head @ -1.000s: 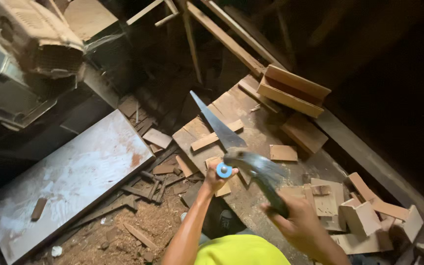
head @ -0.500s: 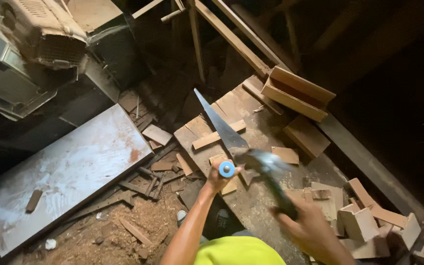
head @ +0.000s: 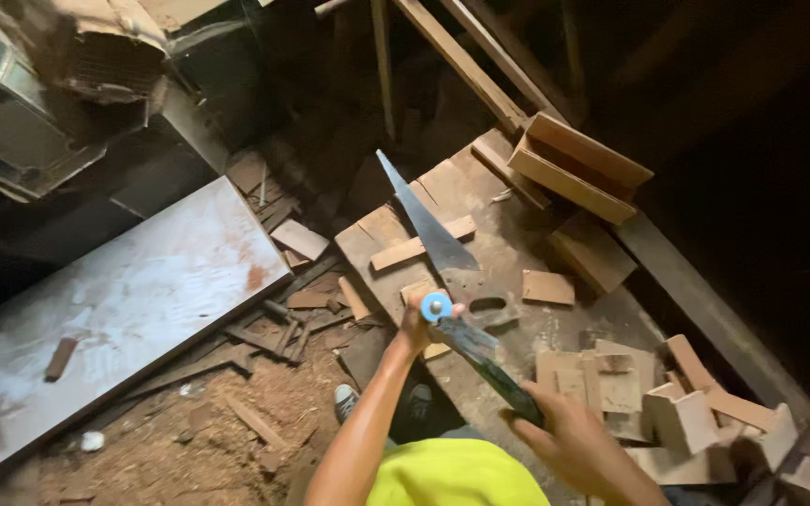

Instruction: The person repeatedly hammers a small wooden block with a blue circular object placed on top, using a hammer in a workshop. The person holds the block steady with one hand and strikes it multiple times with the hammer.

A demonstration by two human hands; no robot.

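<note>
My left hand (head: 416, 326) is closed round a small tool with a round blue end (head: 436, 305), held over a dusty wooden work board (head: 480, 201). My right hand (head: 569, 440) grips a long dark-handled tool (head: 499, 375), which looks like a hammer. Its far end reaches up beside the blue end. A hand saw (head: 428, 225) lies on the board just beyond my left hand, blade pointing away and handle next to my fingers. It crosses a thin wood strip (head: 396, 253).
Small wood offcuts (head: 547, 287) and cut blocks (head: 677, 417) lie on the board's right side. A shallow wooden box (head: 578, 167) sits at the back. A pale sheet panel (head: 124, 309) lies on the left floor among scraps and sawdust. A grey beam (head: 714, 314) runs along the right.
The tool in my right hand was blurred with motion above the saw handle; now it is sharp, its end down beside the blue end. My left hand has stayed put.
</note>
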